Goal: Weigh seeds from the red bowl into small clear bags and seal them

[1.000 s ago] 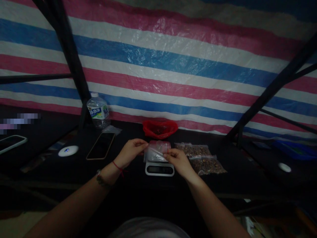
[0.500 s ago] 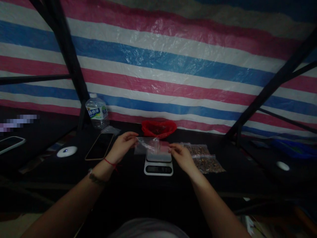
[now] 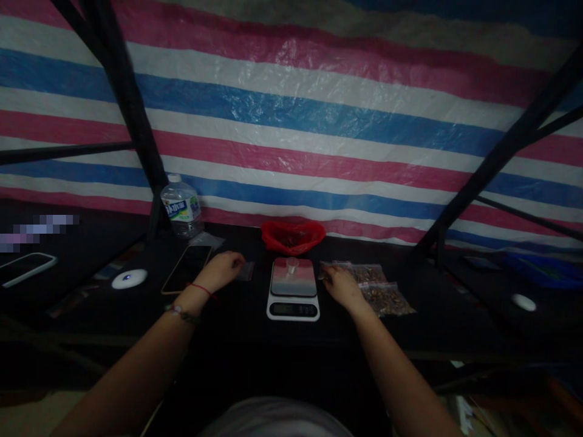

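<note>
Clear bag (image 3: 246, 272) now off scale (image 3: 294, 310)

The left hand (image 3: 223, 271) is easing away from the scale (image 3: 294, 309) toward nine o'clock, a clear bag (image 3: 247, 272) now showing by its fingertips. The right hand (image 3: 340, 284) is shifting toward three o'clock, reaching the filled bags (image 3: 387, 300). A little cup (image 3: 292, 266) is appearing atop the scale.

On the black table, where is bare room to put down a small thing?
Bare patches: between the left forearm and the scale, and between the filled bags and the striped sheet. Crowded: around the right hand at the filled bags, and by bottle and phone.
</note>
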Tool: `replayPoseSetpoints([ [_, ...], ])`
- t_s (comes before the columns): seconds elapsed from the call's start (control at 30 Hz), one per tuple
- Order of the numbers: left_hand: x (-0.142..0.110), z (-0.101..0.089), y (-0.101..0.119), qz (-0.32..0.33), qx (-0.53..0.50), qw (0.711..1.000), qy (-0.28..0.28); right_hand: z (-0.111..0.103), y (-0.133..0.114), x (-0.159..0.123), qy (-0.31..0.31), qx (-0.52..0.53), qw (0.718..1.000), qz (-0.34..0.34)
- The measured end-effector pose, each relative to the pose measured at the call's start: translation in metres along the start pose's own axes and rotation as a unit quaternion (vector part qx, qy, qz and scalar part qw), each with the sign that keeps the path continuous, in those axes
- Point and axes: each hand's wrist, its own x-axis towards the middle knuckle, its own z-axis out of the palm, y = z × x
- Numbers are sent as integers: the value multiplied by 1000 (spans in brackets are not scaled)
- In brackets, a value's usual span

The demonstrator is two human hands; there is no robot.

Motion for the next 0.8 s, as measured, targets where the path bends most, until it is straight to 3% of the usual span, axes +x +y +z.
replayPoseSetpoints([
  [0.13, -2, 12, 4, 31, 22, 997, -69, -5, 3, 1, 44, 64, 997, 10],
  [0.23, -5, 14, 1, 39, 23, 995, -90, -12, 6, 3, 126, 157, 979, 27],
  [0.3, -7, 8, 4, 34, 16, 994, -103, -21, 6, 4, 187, 274, 942, 52],
  [0.4, -13, -12, 24, 50, -31, 995, -77, -36, -2, -1, 223, 512, 822, 109],
  [0.47, -19, -30, 49, 61, -112, 992, -15, -47, -15, -8, 198, 638, 733, 123],
  [0.53, -24, -47, 79, 58, -207, 977, -7, -57, -31, -16, 151, 705, 684, 110],
  [0.67, -28, -64, 126, 87, -351, 930, -60, -69, -64, -34, 80, 746, 657, 78],
  [0.8, -26, -56, 143, 118, -446, 879, -119, -70, -84, -43, 26, 753, 653, 73],
])
